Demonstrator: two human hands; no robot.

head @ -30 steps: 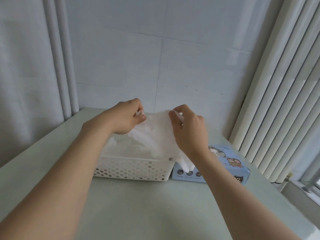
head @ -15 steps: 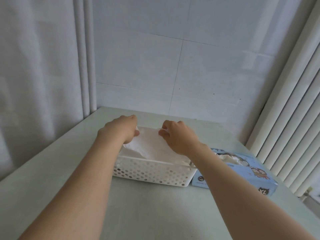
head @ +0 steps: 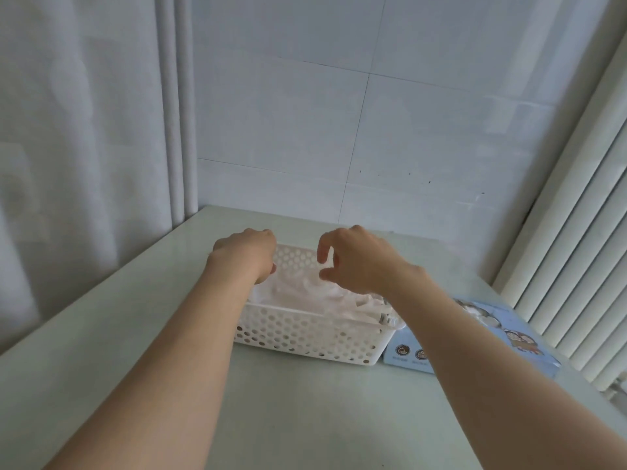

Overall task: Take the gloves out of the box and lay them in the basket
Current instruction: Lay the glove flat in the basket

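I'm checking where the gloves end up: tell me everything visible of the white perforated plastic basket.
The white perforated plastic basket is shallow and rectangular, with round holes through its walls. It stands upright on the pale green table, its right end beside the light blue cardboard glove box. Thin white gloves lie piled inside. The left hand reaches into its left end; the right hand hovers above, holding nothing.

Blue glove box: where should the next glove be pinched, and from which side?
Pinch the white glove tuft bunched in the opening on top of the blue box, coming straight down from above. The box lies flat, right of the basket, so its opening faces up. The right hand, loose-fingered over the basket, looks the nearer one.
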